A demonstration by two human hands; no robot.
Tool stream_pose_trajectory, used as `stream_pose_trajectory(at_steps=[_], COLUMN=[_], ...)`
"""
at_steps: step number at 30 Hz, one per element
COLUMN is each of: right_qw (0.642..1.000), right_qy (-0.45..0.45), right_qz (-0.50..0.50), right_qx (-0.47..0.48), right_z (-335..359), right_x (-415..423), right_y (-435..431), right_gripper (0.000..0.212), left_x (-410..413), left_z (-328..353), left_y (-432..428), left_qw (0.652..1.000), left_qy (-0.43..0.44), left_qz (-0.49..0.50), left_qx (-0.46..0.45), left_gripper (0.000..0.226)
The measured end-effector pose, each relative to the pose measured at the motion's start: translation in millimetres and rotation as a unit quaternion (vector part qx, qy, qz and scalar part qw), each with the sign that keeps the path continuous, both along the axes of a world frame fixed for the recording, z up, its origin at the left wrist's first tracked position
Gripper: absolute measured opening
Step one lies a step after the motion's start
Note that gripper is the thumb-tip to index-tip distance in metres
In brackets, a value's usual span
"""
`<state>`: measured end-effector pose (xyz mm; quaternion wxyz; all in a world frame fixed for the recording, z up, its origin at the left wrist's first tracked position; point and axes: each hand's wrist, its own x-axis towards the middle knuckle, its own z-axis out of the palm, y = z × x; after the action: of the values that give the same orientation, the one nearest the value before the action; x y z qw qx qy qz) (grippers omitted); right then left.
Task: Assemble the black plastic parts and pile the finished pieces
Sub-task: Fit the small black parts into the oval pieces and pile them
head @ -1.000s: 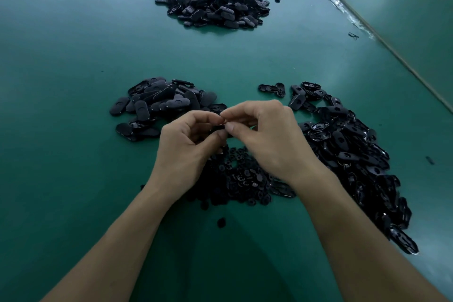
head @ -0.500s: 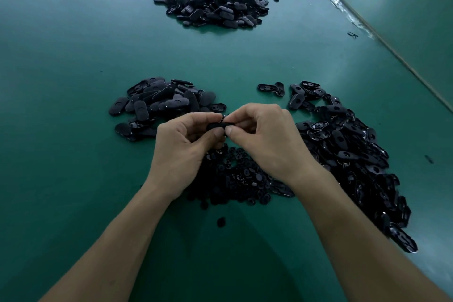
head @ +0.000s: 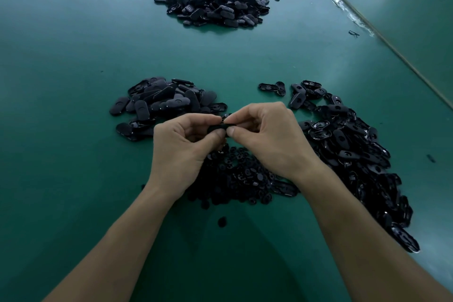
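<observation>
Fingers (head: 211, 119) of both hands are pinched together on one small black plastic part (head: 220, 127). Thumb and forefinger of left hand (head: 182, 147) meet those of right hand (head: 267, 140) tip to tip, held above the pile of small round pieces (head: 235, 176), just in front of the oval covers (head: 161, 103). Part is mostly hidden by fingertips, so can't tell if the halves are seated or only lined up. Risks, my read: contact area is tiny, so an off-axis squeeze could pop one half out into the loose stock below, black on black, hard to find. A half-clicked piece could pass as done and land in the far pile (head: 215, 2), which I take to be finished goods. Glossy shells (head: 355, 154) lie just beside the right forearm, so a sweep could mix them into the round pieces. One stray piece (head: 222, 221) sits alone on the green desk (head: 73, 179) between the wrists and is easy to knock away.
</observation>
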<state>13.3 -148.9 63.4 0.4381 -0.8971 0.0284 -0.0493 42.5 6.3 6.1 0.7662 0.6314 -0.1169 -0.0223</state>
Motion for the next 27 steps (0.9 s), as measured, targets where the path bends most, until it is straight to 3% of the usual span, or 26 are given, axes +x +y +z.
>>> stream_pose_trajectory(at_steps=[6,9,13,18,27], right_qw=[1.0,0.994,0.945,0.906,0.905], right_qy=[-0.002,-0.012,0.106,0.225,0.071], right_qz=[0.017,-0.038,-0.091,-0.092,-0.111], right_qx=[-0.014,-0.097,-0.297,-0.346,-0.405], right_z=[5,5,-3,-21,-25], right_x=[10,25,51,67,64], right_y=[-4,-12,-32,-48,-45], right_gripper=[0.009,0.025,0.057,0.056,0.035], left_x=[-1,0,0,1,9], left_z=[-1,-2,1,2,-3], left_y=[-1,-1,1,1,1], left_qw=[1.0,0.998,0.998,0.995,0.988], left_qy=[-0.009,-0.008,-0.007,-0.003,0.017], left_qz=[0.025,0.059,0.065,0.093,0.132], left_qx=[0.016,0.002,-0.024,-0.042,-0.072], left_gripper=[0.02,0.019,0.02,0.023,0.022])
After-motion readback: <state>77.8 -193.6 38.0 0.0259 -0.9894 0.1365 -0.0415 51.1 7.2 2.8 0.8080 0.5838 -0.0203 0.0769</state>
